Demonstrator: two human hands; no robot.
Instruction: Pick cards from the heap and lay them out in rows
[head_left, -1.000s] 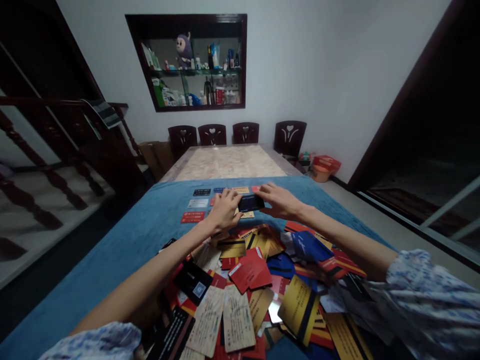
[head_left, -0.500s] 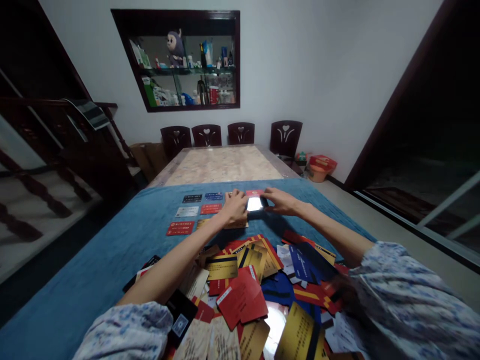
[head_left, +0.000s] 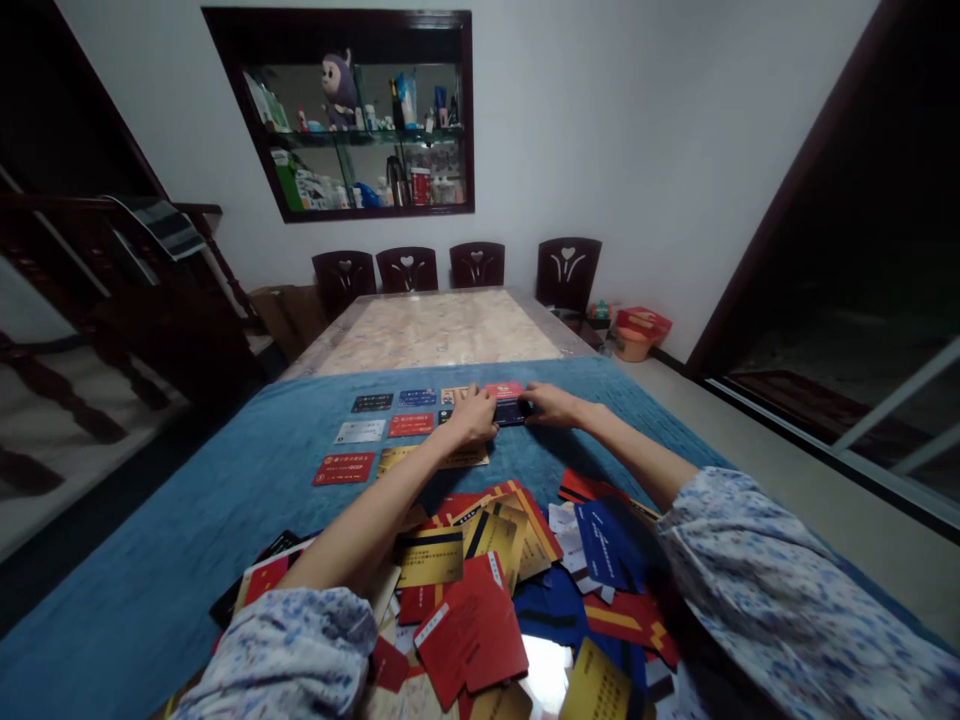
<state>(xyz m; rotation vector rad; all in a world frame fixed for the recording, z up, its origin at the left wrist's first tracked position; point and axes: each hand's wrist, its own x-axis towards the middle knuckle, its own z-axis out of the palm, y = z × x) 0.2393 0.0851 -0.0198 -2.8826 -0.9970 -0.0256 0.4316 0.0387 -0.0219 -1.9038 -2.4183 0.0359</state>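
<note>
A dark card [head_left: 511, 412] lies on the blue cloth [head_left: 262, 440], just below a red card [head_left: 503, 390]. My left hand [head_left: 474, 415] is closed at its left edge, and my right hand [head_left: 549, 404] pinches its right edge. To the left, cards lie in rows: black [head_left: 373, 402], blue [head_left: 418, 398], silver [head_left: 361, 432], red [head_left: 411, 425], another red [head_left: 343, 469] and a gold one [head_left: 396, 460]. My left hand and forearm partly cover cards beside them. Nearer me, a loose heap holds red [head_left: 476, 630], gold [head_left: 429, 556] and blue [head_left: 600, 545] cards, overlapping at many angles.
Beyond the cloth, the marble-patterned tabletop [head_left: 450, 325] reaches toward several dark chairs [head_left: 568, 272]. A wooden railing [head_left: 112, 300] is at the left. A pinkish bucket [head_left: 632, 343] with a red bag stands on the floor at the right. A bright reflection shows in the heap.
The card between my hands has lost its bright glare and now looks dark, lying flat below the red card. My view has shifted slightly, and my forearms have drawn closer together.
</note>
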